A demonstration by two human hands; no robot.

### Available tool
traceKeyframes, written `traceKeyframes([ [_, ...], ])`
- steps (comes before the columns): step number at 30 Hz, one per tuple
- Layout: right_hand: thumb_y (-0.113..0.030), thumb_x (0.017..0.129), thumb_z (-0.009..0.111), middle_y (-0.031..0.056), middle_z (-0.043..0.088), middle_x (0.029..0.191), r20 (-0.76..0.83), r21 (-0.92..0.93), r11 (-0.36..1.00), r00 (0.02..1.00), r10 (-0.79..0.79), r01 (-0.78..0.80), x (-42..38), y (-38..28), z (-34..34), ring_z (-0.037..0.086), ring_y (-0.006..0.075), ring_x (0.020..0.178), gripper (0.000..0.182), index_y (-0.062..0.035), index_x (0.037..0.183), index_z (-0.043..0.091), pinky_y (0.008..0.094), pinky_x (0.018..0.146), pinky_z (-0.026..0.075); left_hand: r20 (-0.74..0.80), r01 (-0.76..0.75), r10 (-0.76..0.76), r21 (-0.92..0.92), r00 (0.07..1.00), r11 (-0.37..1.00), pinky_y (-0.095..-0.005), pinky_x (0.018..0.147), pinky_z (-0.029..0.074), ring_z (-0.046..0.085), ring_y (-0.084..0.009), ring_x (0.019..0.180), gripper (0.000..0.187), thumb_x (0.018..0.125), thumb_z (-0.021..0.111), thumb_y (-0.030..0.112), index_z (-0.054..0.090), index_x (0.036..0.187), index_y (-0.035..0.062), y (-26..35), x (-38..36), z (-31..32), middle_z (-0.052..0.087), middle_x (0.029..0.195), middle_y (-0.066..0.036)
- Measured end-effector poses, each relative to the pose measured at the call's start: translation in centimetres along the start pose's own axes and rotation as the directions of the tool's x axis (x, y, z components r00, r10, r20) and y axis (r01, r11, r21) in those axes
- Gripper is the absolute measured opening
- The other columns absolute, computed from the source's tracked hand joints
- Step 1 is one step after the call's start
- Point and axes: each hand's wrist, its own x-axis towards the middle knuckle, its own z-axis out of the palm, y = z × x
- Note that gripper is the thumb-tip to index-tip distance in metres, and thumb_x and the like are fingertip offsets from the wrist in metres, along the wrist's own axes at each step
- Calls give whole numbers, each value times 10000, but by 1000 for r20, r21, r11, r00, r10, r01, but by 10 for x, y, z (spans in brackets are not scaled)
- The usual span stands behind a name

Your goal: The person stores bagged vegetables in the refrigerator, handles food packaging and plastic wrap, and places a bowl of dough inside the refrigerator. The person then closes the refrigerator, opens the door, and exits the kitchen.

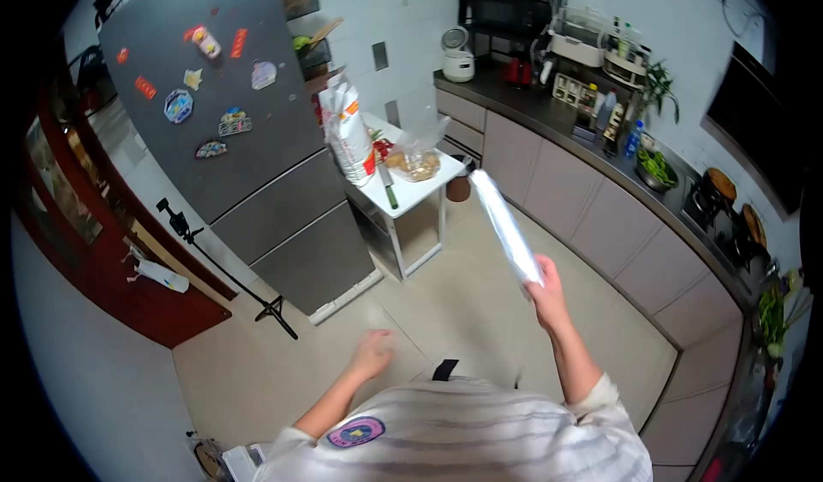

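Note:
A long, shiny, silvery-white object (506, 229), like a slim box or roll, points up and to the left from my right hand (546, 292), whose fingers are wrapped round its lower end. Low in front of my body, my left hand (372, 353) is blurred by motion and its fingers cannot be made out; it hangs above the floor, apart from the object. Beyond the object's far tip stands a small white table (417, 197) with a large white bag (347, 130), a clear plastic bag of brownish food (417, 165) and a green-handled knife (389, 190).
A grey fridge (231, 79) with magnets stands at the left, a black tripod (273, 309) before it. The dark counter (531, 109) curves round the right side with a rice cooker (458, 63), bottles and a bowl of greens (656, 171). A bin (459, 188) sits behind the table.

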Motion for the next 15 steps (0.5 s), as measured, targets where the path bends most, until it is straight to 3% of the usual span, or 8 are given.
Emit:
traceKeyframes([
  [1, -40, 717, 542, 31, 527, 947, 60, 15, 1000, 998, 9, -10, 30, -11, 29, 486, 89, 758, 480, -69, 1186, 444, 220, 612, 399, -80, 75, -73, 19, 994, 997, -418, 939, 403, 471, -336, 1106, 413, 747, 640, 168, 551, 1142, 83, -15, -8, -29, 470, 1223, -178],
  [3, -46, 711, 548, 27, 533, 931, 132, -46, 995, 988, -82, 88, 91, -31, 80, 491, 85, 759, 458, -59, 1162, 475, 219, 607, 399, -193, 247, -272, -144, 943, 958, -398, 884, 438, 509, -332, 1041, 415, 747, 630, 178, 553, 1139, 69, -61, -27, -55, 514, 1154, -177],
  [5, -66, 710, 576, 26, 536, 924, 201, -20, 994, 974, -104, 110, 150, -62, 127, 505, 96, 786, 434, -50, 1136, 496, 228, 637, 419, -218, 381, -419, -196, 882, 904, -380, 841, 457, 523, -306, 1004, 404, 753, 632, 175, 557, 1135, 66, -79, -47, -79, 512, 1151, -170],
  [7, -99, 710, 615, 30, 550, 930, 197, -39, 964, 948, -249, 261, 219, -84, 176, 532, 124, 790, 447, -49, 1139, 501, 254, 666, 449, -241, 489, -544, -256, 803, 834, -362, 797, 475, 537, -279, 966, 394, 758, 634, 171, 560, 1130, 64, -98, -52, -89, 510, 1148, -163],
  [9, -132, 737, 622, 1, 539, 862, 211, -150, 813, 822, -529, 562, 296, -102, 220, 477, 47, 660, 411, -74, 1128, 510, 207, 547, 399, -307, 513, -649, -420, 696, 749, -331, 757, 481, 544, -236, 911, 381, 767, 635, 160, 564, 1129, 64, -116, -63, -81, 502, 1153, -143],
  [11, -198, 735, 658, 35, 570, 831, 199, -291, 754, 808, -555, 589, 362, -136, 268, 519, 90, 690, 403, -54, 1094, 545, 241, 595, 437, -305, 552, -718, -477, 625, 683, -317, 755, 480, 542, -213, 889, 390, 764, 640, 153, 562, 1135, 65, -124, -67, -73, 497, 1156, -134],
  [13, -263, 736, 676, 83, 606, 834, 187, -388, 557, 654, -733, 735, 431, -156, 312, 563, 153, 740, 436, -31, 1092, 580, 283, 660, 462, -311, 576, -783, -543, 539, 611, -303, 752, 479, 539, -190, 868, 399, 760, 646, 145, 560, 1142, 66, -127, -46, -67, 492, 1160, -125],
  [15, -372, 721, 698, 119, 651, 941, 206, -570, 607, 811, -548, 554, 494, -182, 354, 606, 199, 833, 556, -35, 1147, 580, 321, 714, 471, -284, 683, -872, -543, 398, 488, -337, 769, 482, 550, -226, 902, 407, 760, 632, 167, 562, 1149, 67, -111, -30, -75, 505, 1148, -150],
])
